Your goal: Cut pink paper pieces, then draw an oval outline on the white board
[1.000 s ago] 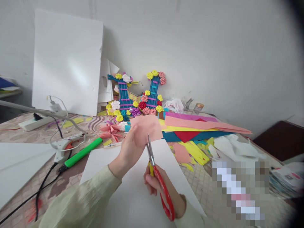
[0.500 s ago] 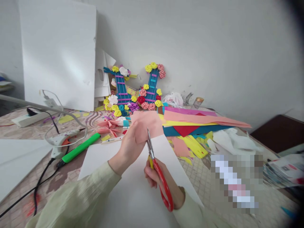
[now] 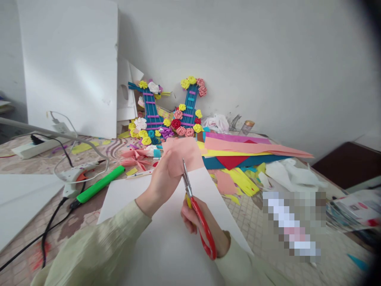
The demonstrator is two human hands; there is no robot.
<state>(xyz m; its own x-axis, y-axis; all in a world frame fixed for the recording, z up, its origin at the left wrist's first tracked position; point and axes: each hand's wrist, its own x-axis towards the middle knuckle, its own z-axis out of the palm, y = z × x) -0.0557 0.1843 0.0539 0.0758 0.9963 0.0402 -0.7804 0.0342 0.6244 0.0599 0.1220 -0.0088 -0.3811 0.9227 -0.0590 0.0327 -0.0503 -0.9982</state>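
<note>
L hand pinches pink paper, thin, floppy; hold near cut; R hand grips red scissors, blades near-closed.

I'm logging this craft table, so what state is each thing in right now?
Left hand: gripping the pink paper.
Right hand: closed through the scissors handles.
Scissors: blades nearly shut, tips at the pink paper's edge.
Pink paper: held up above the white sheet.
Glue gun: lying on its side, corded.
Green marker: lying flat, capped.
White board: leaning on the wall.
</note>
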